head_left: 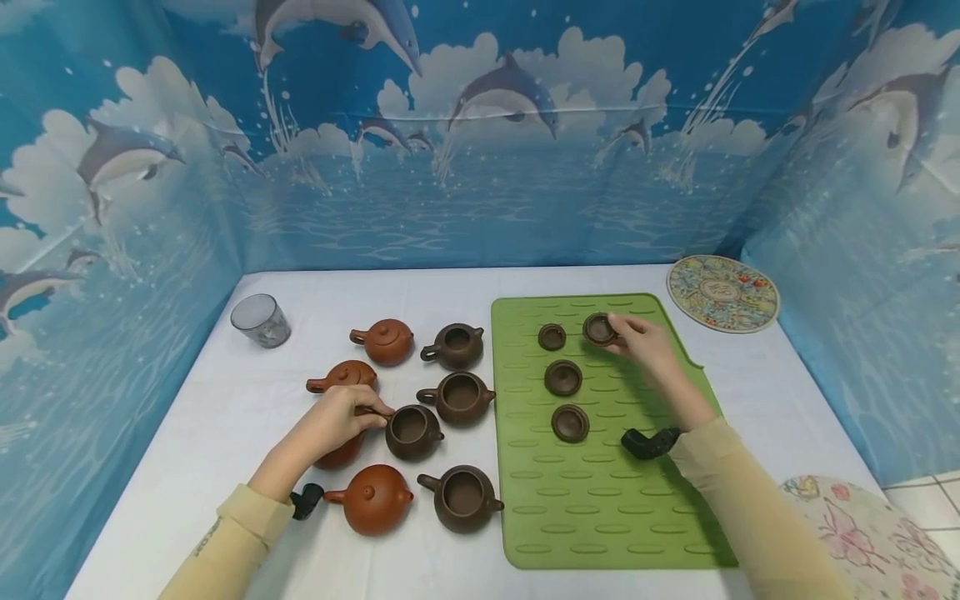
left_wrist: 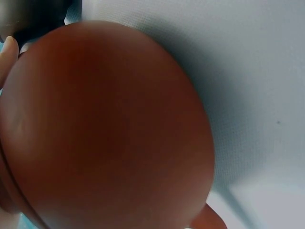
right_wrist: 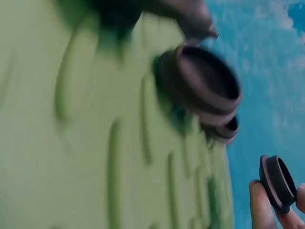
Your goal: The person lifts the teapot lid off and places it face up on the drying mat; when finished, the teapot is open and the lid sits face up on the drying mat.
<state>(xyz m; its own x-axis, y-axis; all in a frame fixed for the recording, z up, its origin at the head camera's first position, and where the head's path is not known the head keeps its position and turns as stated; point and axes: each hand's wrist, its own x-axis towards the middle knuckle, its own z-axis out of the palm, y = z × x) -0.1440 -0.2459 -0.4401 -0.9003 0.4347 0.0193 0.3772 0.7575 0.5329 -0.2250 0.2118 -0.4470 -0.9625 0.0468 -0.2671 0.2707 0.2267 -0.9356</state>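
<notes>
My left hand (head_left: pixel 341 417) pinches the handle of a dark brown lidless teapot (head_left: pixel 412 435). Part of that hand covers a reddish clay teapot (head_left: pixel 341 454), and another red teapot fills the left wrist view. Over the green mat (head_left: pixel 615 517), my right hand (head_left: pixel 647 346) holds a dark teapot lid (head_left: pixel 599 329) by its edge; the right wrist view shows this lid (right_wrist: pixel 278 183) between fingers and thumb. Three more dark lids lie on the mat: a small one (head_left: pixel 552 337), a middle one (head_left: pixel 563 378) and a nearer one (head_left: pixel 570 423).
More lidless dark teapots (head_left: pixel 462 397) stand left of the mat, beside lidded red teapots (head_left: pixel 371 500). A clear glass (head_left: pixel 261 321) stands at the back left. At the back right lies a patterned round mat (head_left: pixel 723 293); a floral one (head_left: pixel 862 533) is at the near right.
</notes>
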